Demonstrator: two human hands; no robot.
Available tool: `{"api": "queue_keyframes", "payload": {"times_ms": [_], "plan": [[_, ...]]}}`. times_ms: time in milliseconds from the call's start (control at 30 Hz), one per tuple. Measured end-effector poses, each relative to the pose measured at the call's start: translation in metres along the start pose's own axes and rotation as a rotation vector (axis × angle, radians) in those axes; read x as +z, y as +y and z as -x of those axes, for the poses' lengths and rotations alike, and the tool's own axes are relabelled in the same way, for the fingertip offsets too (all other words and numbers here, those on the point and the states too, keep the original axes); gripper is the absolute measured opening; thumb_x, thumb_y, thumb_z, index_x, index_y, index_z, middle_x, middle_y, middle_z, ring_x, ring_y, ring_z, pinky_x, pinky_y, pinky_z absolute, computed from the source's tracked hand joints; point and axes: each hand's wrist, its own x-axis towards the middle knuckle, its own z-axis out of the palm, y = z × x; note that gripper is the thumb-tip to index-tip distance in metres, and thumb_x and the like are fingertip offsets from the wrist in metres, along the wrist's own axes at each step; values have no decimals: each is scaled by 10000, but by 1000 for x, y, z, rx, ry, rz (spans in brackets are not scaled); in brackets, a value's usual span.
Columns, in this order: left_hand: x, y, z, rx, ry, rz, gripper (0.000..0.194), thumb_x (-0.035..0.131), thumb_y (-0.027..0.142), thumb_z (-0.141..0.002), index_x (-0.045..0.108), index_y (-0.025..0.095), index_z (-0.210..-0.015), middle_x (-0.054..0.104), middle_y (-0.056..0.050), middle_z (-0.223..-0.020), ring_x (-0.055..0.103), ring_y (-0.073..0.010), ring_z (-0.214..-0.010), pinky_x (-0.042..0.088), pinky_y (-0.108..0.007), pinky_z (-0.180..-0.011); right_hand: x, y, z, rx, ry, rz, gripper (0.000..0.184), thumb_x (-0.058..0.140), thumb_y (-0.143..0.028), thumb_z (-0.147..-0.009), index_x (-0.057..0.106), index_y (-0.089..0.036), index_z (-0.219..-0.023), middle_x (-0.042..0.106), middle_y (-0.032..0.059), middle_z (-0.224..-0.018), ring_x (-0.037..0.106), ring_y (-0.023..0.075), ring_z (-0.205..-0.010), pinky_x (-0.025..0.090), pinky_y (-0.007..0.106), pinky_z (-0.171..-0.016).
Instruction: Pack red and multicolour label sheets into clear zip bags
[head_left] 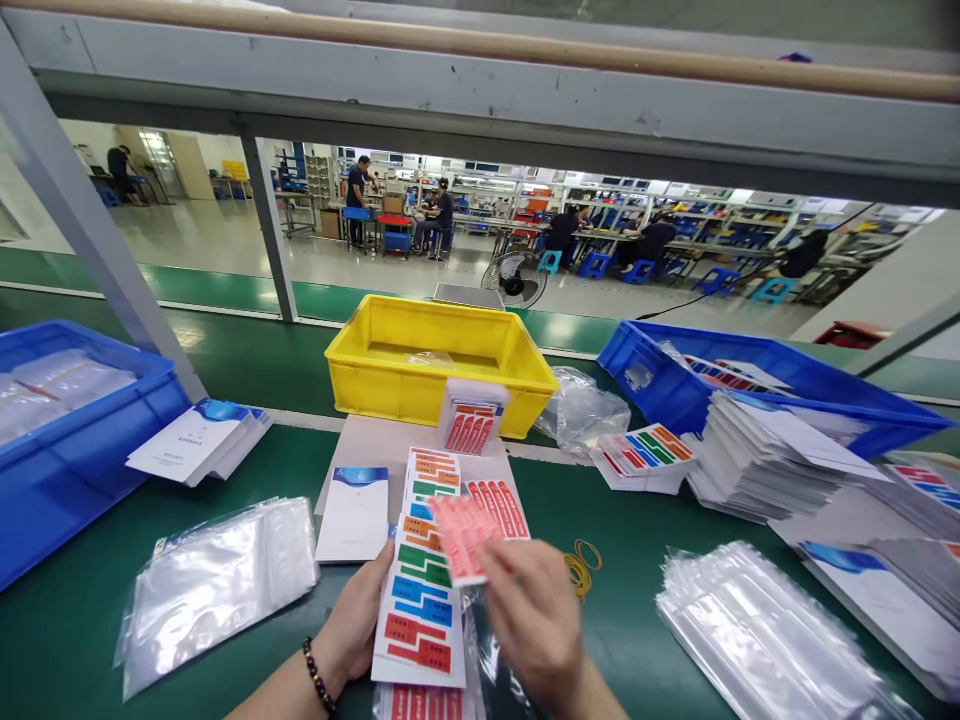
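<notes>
My left hand (358, 612), with a beaded bracelet at its wrist, is closed on the left edge of a sticker sheet (421, 625) printed in orange, green, blue and red. Between the thumb and fingers of my right hand (536, 615) is a red label sheet (466, 535), blurred and held over the sticker sheet. Behind it lies another colored sheet (433, 470), beside more red labels (504, 505). A white and blue booklet (352, 513) rests left of them. Under my hands, a clear bag with red labels (427, 703) is partly hidden.
A yellow bin (442, 385) stands at the back, between blue bins (67, 440) (772, 375). Clear plastic bags (225, 580) lie left, more bags (772, 640) right. Rubber bands (581, 570) lie near my right hand. Stacked booklets (765, 460) stand right. People work across the room.
</notes>
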Motion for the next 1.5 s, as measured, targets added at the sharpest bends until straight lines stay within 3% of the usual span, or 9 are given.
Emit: {"api": "queue_keyframes", "payload": {"times_ms": [133,267,667,767,867,967,1267,1400,1500], "plan": [[0,-2,-1,40,-73,11,447,542,474,-801,668,63,-923,716,-155,-906,658,-275,-877,469,-398,-850,19,-43,6,-86,-241,-102,202,418,-86,-824,597,-109,-914,615,100,-764,499,186,-657,384,323,-569],[2,-2,1,120,-102,-153,317,699,325,-708,680,69,-894,721,-139,-859,654,-270,-861,476,-372,-808,30,-48,16,-74,-394,-138,210,384,-109,-823,592,-134,-812,557,62,-662,445,167,-583,324,308,-537],[6,-5,3,116,-86,-199,311,690,354,-711,693,87,-871,720,-117,-817,653,-245,-800,476,-342,-758,23,-44,13,-29,-447,-192,192,405,-129,-818,596,-135,-800,554,61,-662,457,170,-592,334,310,-550],[5,-6,4,134,-115,-246,319,702,339,-702,685,92,-903,719,-117,-841,659,-232,-772,482,-329,-743,18,-35,11,93,-399,-302,197,463,-266,-837,594,-145,-919,583,83,-778,515,198,-687,405,334,-611],[3,-8,6,72,-155,-273,350,701,366,-698,674,101,-925,721,-117,-819,669,-216,-703,492,-330,-714,15,-19,9,396,-333,-276,294,478,-278,-843,524,-167,-1112,585,115,-974,549,236,-867,455,372,-733],[3,-10,7,0,-164,-319,392,724,403,-658,676,92,-892,722,-123,-782,672,-216,-676,497,-324,-696,17,-7,11,631,-422,-350,230,488,-249,-839,545,-202,-1057,600,84,-985,563,222,-912,472,352,-783],[8,-7,13,-17,-174,-432,390,709,433,-659,679,116,-883,716,-99,-770,662,-206,-677,478,-311,-703,16,-10,9,821,-539,-734,259,519,-208,-794,579,-203,-1046,612,62,-1027,578,212,-948,459,358,-847],[8,3,16,19,-212,-636,364,629,442,-729,676,120,-891,706,-88,-786,644,-224,-725,463,-298,-676,8,5,7,971,-631,-957,119,560,-228,-773,620,-174,-860,654,32,-831,610,190,-751,490,308,-689],[7,11,17,212,-197,-997,267,573,376,-775,694,146,-840,690,-61,-823,613,-230,-787,435,-285,-710,4,22,8,1075,-425,-1001,148,606,-316,-773,616,-169,-783,639,20,-742,590,165,-671,476,277,-625]]}}
